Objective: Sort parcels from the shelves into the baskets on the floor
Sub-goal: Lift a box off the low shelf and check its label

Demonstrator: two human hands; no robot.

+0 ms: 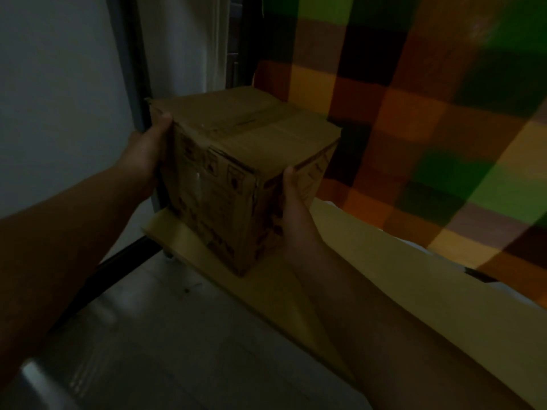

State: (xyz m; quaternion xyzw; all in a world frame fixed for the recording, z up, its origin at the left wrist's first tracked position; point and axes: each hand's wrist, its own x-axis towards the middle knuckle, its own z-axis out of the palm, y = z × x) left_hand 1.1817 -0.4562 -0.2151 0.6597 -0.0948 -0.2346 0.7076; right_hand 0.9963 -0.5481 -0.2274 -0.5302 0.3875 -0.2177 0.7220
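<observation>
Our left hand (147, 153) and right hand (295, 202) grip the cardboard parcel (236, 161) by its sides. Under it lies a yellow shelf (414, 291).

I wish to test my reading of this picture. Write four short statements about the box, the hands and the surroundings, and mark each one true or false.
1. The left hand and the right hand both hold the cardboard box, one on each side. True.
2. The top of the box stands open. False: its flaps are closed and tape runs across them.
3. A checked cloth is to the right of the box. True.
4. The sides of the box are plain. False: dark printed symbols show on the near side.
</observation>
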